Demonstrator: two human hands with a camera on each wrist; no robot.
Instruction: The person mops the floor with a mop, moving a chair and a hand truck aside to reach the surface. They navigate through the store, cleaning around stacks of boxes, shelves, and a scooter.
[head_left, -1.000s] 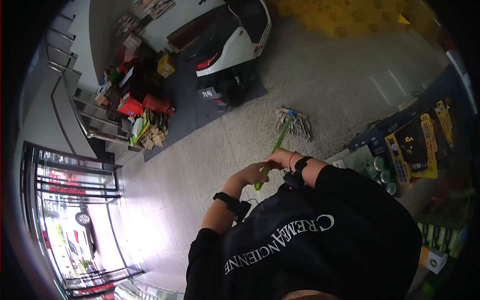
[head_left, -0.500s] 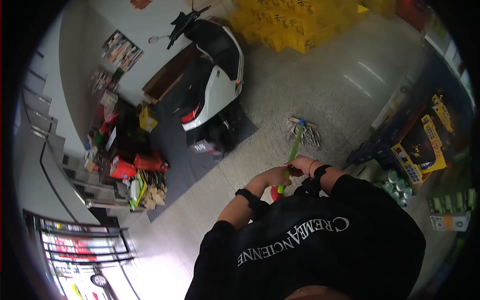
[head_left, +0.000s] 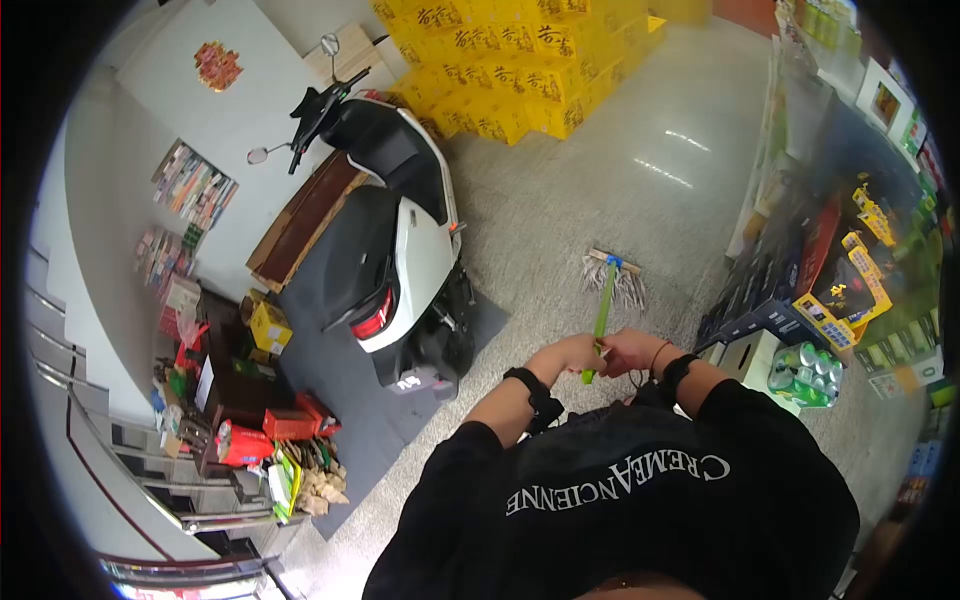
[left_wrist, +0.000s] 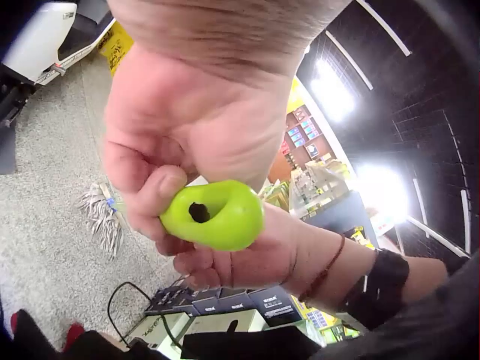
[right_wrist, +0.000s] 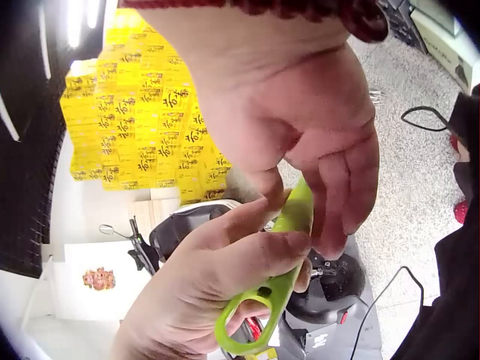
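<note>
Fingers (right_wrist: 259, 259) of the left hand (head_left: 573, 353) and right hand (head_left: 632, 350) curl round a green mop handle (head_left: 605, 315).

Both hands are close together near the top of the stick, and the left one is nearest the end with the hole in it. At the other end, the mop head (head_left: 627, 289) sits on the grey floor (head_left: 550, 215) in front of the person, with its strings spread out. To the left, a black and white scooter (head_left: 422, 250) stands on a dark mat (head_left: 352, 420). Yellow boxes (head_left: 500, 65) are piled up farther off. To the right, a pack of green cans (head_left: 805, 375) is near the right arm. Words run across the black shirt (head_left: 620, 520).
</note>
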